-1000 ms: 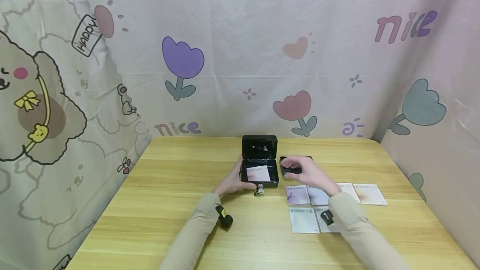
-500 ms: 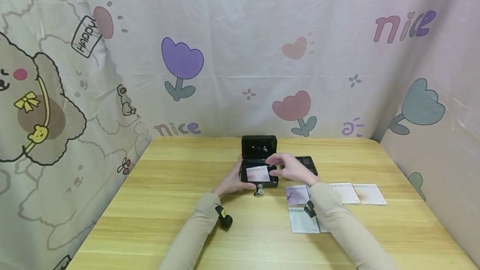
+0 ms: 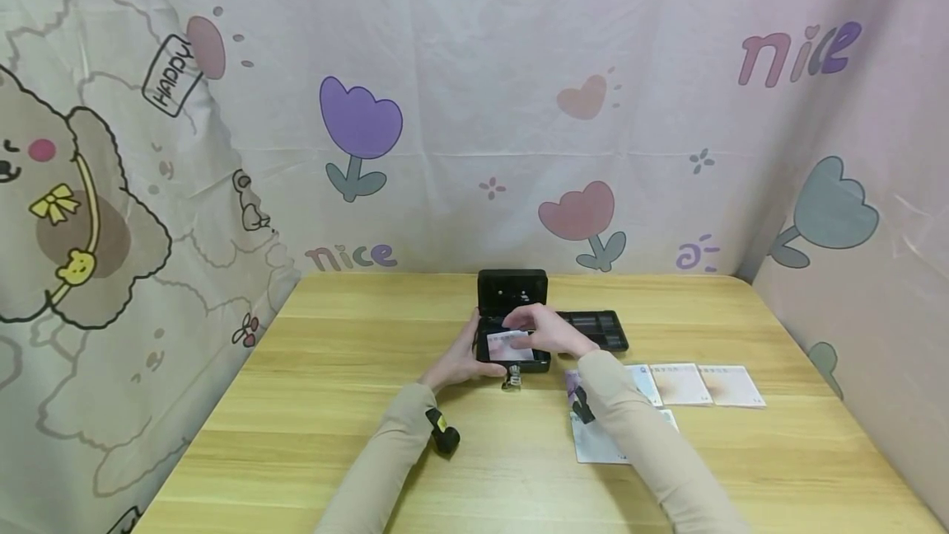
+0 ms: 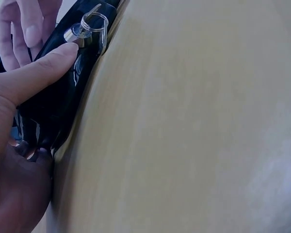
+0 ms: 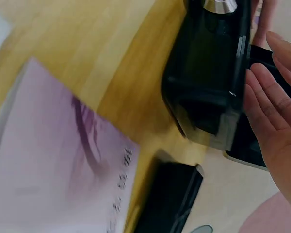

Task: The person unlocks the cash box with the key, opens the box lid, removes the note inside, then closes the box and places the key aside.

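Observation:
A black metal cash box (image 3: pixel 537 366) stands at the middle back of the table with its lid (image 3: pixel 511 291) raised. My left hand (image 3: pixel 458 359) grips its left side, the thumb along the front beside the lock, where a key on a ring (image 4: pixel 94 26) hangs. Inside the box lies a white and pink note pad (image 3: pixel 502 345). Over the box opening is my right hand (image 3: pixel 547 330), its fingers reaching down above the pad. In the right wrist view its fingers (image 5: pixel 274 99) are fairly straight; whether they touch the pad cannot be made out.
A black compartment tray (image 3: pixel 604 330) lies right of the box. Several pale note pads, including a beige one (image 3: pixel 678 384), a peach one (image 3: pixel 732 386) and a purple one (image 5: pixel 63 160), lie in two rows at right, partly under my right forearm. A patterned cloth (image 3: pixel 445 105) hangs behind.
My right hand has moved left from above the black tray to above the box opening, uncovering the tray. The left hand has stayed on the box.

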Motion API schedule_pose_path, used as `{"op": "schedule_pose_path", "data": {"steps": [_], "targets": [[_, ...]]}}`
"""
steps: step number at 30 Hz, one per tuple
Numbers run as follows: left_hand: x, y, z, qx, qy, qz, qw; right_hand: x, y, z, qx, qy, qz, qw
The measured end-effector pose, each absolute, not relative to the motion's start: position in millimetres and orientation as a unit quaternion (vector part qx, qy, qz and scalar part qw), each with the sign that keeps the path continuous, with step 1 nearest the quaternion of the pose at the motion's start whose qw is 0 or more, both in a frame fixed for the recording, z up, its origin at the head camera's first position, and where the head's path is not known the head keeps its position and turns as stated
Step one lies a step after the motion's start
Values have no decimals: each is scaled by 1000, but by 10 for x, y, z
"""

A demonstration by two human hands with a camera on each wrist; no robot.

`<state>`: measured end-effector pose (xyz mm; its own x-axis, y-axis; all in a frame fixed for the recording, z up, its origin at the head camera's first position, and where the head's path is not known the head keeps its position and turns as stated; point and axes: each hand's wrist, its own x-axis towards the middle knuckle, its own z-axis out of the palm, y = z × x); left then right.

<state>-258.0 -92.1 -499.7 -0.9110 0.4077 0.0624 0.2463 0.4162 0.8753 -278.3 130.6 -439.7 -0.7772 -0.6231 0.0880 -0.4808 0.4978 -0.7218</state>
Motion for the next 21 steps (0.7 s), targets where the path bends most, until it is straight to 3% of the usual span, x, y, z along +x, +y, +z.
{"op": "schedule_pose_path", "data": {"steps": [21], "targets": [[-2599, -924, -5035, 200, 829, 517, 79, -2878, 1128, -4608, -291, 890, -341, 86]]}}
